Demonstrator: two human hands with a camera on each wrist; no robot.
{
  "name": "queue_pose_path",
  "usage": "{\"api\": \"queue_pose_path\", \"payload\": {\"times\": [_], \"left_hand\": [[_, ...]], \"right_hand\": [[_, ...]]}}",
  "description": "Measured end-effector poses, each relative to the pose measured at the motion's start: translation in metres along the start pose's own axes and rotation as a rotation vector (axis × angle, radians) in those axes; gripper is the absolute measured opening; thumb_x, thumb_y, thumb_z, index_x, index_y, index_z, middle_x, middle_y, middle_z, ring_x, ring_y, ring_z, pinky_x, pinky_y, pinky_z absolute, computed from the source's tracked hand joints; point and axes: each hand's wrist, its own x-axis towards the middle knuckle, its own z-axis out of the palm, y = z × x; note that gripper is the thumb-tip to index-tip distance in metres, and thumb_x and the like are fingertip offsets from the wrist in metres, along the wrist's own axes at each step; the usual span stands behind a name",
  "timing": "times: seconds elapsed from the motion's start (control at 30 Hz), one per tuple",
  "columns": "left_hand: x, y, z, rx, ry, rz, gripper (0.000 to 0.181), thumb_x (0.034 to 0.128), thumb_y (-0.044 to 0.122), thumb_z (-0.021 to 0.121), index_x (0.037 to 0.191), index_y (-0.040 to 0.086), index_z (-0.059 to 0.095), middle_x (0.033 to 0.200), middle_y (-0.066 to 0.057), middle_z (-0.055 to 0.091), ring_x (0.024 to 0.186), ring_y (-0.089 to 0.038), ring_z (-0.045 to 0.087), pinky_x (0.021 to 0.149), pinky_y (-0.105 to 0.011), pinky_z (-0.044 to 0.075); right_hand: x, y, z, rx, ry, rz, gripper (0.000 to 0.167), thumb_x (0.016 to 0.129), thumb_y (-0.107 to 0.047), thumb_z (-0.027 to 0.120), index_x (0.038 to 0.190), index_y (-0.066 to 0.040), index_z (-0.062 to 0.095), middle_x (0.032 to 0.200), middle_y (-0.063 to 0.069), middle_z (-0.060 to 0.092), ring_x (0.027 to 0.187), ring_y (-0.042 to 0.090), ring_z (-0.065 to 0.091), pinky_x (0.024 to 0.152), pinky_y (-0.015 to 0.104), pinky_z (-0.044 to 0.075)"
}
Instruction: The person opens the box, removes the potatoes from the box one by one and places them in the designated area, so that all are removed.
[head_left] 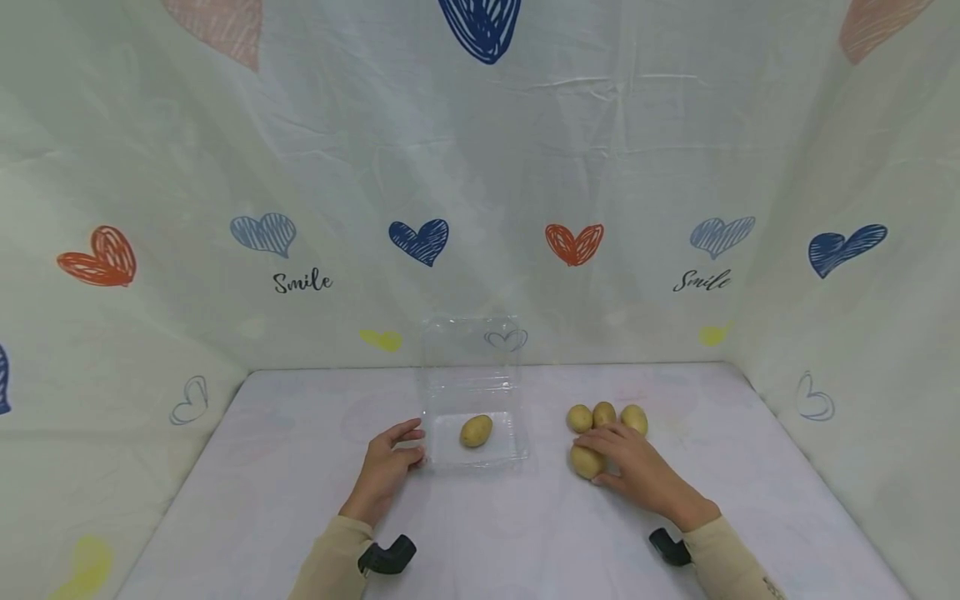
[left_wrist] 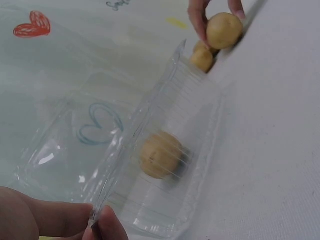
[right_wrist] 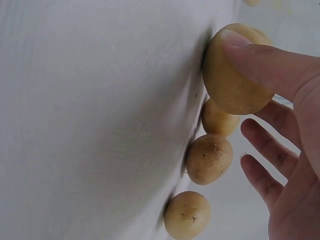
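A clear plastic clamshell box [head_left: 442,452] stands on the table with its lid raised at the back. One potato [head_left: 476,432] lies inside its base. At the box's left side, my left hand [head_left: 386,471] pinches the rim between thumb and finger, as the left wrist view shows. To the right of the box, my right hand [head_left: 637,472] grips another potato [right_wrist: 237,75] with the thumb across it. Just beyond that hand, three more potatoes [right_wrist: 210,159] sit close together. Whether the gripped potato still touches the table is hard to tell.
A white cloth covers the table [head_left: 300,467]. Behind it and along both sides hangs a pale curtain [head_left: 495,175] printed with hearts and the word Smile. The raised lid [head_left: 468,346] stands in front of the back curtain. Each wrist carries a black mount [head_left: 388,557].
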Motion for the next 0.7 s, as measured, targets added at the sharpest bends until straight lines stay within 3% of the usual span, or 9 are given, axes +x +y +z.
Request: {"api": "queue_pose_path", "payload": {"times": [0.27,0.7], "left_hand": [[0.0005,0.0,0.0001,0.006,-0.005,-0.009,0.052,0.0953,-0.014,0.06,0.147,-0.012,0.052,0.134,-0.03,0.057,0.086,-0.018,0.064,0.078,-0.027,0.059],[0.0004,-0.0015,0.0,-0.002,-0.003,-0.004,0.052,0.0946,-0.016,0.06,0.146,-0.013,0.053,0.133,-0.03,0.057,0.085,-0.017,0.064,0.075,-0.024,0.057]], "right_hand": [[0.0003,0.0007,-0.0003,-0.018,-0.022,0.009,0.064,0.068,-0.01,0.098,0.127,-0.008,0.072,0.125,0.005,0.071,0.116,0.028,0.065,0.097,0.051,0.054],[0.0041,0.0009,0.0002,-0.062,-0.002,-0.018,0.065,0.064,-0.01,0.1,0.124,-0.008,0.074,0.122,0.003,0.07,0.111,0.024,0.064,0.093,0.048,0.054]]}}
